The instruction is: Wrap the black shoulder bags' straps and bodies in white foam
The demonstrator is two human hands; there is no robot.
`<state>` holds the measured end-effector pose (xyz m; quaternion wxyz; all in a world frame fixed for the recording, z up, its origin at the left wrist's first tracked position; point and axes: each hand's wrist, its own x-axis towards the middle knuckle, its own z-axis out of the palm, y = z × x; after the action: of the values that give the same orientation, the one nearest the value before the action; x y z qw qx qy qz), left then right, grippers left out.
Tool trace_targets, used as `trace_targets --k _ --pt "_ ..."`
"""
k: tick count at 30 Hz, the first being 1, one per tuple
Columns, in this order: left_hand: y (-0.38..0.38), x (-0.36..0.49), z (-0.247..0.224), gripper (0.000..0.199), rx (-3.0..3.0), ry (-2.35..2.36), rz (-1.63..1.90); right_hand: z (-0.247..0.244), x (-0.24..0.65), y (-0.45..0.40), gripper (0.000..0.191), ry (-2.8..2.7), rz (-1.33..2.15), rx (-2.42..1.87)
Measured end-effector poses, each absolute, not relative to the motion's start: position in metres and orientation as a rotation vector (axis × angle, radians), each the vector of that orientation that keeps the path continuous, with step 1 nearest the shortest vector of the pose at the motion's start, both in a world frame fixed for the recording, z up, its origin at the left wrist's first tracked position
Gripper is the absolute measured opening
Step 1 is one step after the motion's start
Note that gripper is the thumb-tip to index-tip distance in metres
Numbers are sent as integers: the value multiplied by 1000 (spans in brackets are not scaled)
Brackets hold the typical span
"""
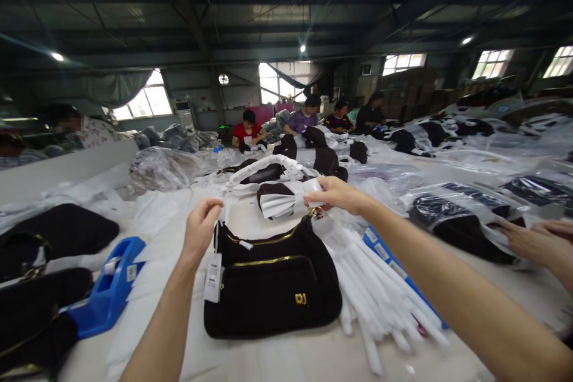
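Note:
A black handbag (273, 301) lies front side up before me, with gold zippers and a gold letter emblem (300, 298). A white hang tag (213, 277) dangles at its left side. My left hand (202, 230) is closed in a pinch above the bag's upper left corner; what it grips is too small to make out. My right hand (335, 194) is pinched just above the gold ring (317, 212) at the upper right corner. White material (311, 187) shows at its fingertips, but whether they hold it is unclear. Behind lies a dark bundle with white sheets (277, 205).
Left stands a blue tape dispenser (110, 289) beside more black bags (62, 230). White foam tubes (376, 286) and a blue box (380, 245) lie right. Another person's hands (532, 242) touch a plastic-wrapped bag (465, 221). Several people sit farther back among wrapped bags.

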<state>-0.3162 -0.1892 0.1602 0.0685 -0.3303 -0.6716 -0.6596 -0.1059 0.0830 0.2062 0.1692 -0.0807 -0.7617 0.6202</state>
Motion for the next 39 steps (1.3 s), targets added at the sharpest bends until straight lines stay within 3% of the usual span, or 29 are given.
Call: trace_targets --k 4,7,13,19,22,25,31,39 --pt "-137 -249 160 29 -1722 -2229 -2031 208 -109 76 28 -2150 1716 -225" --pt "-97 -210 146 42 -1982 -2125 -2045 210 -109 72 29 -2147 1717 -192" --pt "-80 -164 129 43 -1410 -2028 -1869 209 -108 71 35 -2086 1690 -363" --pt "-72 -135 125 64 -1086 -2293 -1871 210 -113 66 37 -2092 1659 -437" --pt "-59 -136 122 51 -997 -2274 -1793 211 -116 66 38 -2112 1616 -472" --pt "-56 -147 118 42 -941 -2160 -2016 211 -117 68 37 -2147 1578 -486" --pt "-84 -175 122 46 -1090 -2029 -2907 202 -117 72 30 -2042 1745 -495" --pt "-88 -182 92 51 -1435 -2137 -2065 162 -124 65 37 -1655 1945 -358"
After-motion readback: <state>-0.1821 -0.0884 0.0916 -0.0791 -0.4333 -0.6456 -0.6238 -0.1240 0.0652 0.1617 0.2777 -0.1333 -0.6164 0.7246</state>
